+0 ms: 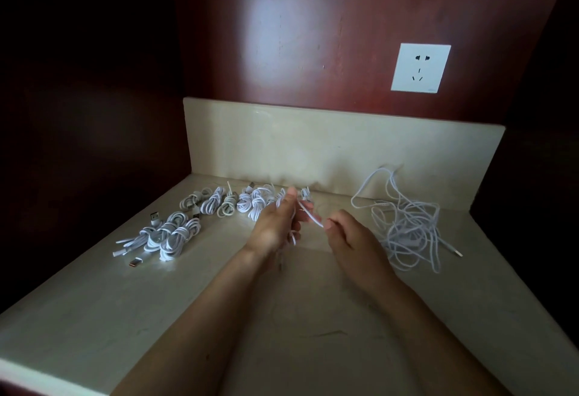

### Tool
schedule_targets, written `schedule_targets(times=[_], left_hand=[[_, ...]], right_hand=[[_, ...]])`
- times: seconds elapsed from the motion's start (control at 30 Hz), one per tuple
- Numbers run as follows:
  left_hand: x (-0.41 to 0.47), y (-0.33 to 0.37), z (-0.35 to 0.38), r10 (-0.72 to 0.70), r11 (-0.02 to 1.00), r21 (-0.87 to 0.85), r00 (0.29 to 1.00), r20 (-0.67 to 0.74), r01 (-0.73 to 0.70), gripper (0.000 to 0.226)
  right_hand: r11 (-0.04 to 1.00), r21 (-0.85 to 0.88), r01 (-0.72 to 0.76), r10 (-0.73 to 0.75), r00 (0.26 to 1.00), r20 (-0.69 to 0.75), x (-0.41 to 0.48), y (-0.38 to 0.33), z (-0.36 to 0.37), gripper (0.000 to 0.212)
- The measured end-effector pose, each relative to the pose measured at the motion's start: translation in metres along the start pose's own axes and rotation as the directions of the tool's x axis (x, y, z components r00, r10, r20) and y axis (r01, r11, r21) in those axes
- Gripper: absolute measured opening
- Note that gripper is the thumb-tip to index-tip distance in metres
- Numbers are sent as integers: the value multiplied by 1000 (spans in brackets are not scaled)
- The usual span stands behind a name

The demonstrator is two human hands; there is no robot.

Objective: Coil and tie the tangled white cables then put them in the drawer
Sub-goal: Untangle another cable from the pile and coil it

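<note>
Head view, single moment.

Counter (94, 317): pale stone, with a low backsplash (313, 151) of the same stone at the rear. Above it is a dark red wood panel (313, 35) carrying a white wall socket (419, 68).

Left hand (275, 223): raised over the middle of the counter, back toward the camera, fingers pointing up. Its grip is closed round loops of a white cable (310, 215). Loops show at the fingertips and again below the palm. The number of turns cannot be told, as the hand is blurred.

Right hand (351, 239): just beside the left, on its right. Its grip pinches the same cable between thumb and forefinger. A short straight run of cable spans the gap between the two hands.

Tangled pile (410, 226): loose white cables lying on the counter to the right of the right hand, with one long loop reaching back to the backsplash. A plug end (457, 253) sticks out at the pile's near right edge.

Tied bundles (232, 201): a row of coiled, knotted white cables along the back of the counter, partly behind the left hand. A nearer cluster (169, 236) of the same lies at left, well apart from the tangled pile.
</note>
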State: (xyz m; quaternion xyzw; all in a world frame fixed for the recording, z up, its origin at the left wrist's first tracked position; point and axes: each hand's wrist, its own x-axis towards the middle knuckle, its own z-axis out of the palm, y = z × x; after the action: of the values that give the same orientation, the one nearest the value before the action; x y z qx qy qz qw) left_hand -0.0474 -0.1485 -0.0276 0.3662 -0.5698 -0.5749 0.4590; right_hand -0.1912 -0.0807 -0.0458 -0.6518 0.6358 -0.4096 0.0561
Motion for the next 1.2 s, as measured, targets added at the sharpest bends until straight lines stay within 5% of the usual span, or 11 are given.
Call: schedule_targets(times=[0.2,0.33,0.47,0.57,0.63,0.7,0.87,1.07,1.2], left_hand=[[4,5,9,-141,831,-536,988,57,150,45],[5,8,8,-169,741,-661,985,-18,116,44],[6,13,-6,-78,853,-518,962,-263,-72,41],[8,11,-15,106,968,-169,908,-404,-188,44],[9,7,-18,267,949,258,901,-342,-183,47],[6,4,-14,278,820,558,940,-197,-126,48],[-5,0,-5,17,913,406,999,48,-35,50],[-15,12,9,-285,934,289,923,256,209,55],[-22,13,16,-202,974,161,927,316,157,39]], right_hand=[[999,30,27,-28,999,43,1,1,5,26],[996,-12,85,-84,990,111,0,2,7,28],[982,-112,153,-147,987,68,3,7,3,26],[975,-193,108,-100,994,50,7,18,-8,37],[969,-203,138,-125,989,79,9,22,-12,41],[967,-181,180,-165,982,94,8,22,-14,36],[976,-66,209,-206,978,42,10,22,-16,21],[965,151,216,-217,976,-6,11,11,-13,17],[956,218,197,-200,980,-7,9,8,-12,19]])
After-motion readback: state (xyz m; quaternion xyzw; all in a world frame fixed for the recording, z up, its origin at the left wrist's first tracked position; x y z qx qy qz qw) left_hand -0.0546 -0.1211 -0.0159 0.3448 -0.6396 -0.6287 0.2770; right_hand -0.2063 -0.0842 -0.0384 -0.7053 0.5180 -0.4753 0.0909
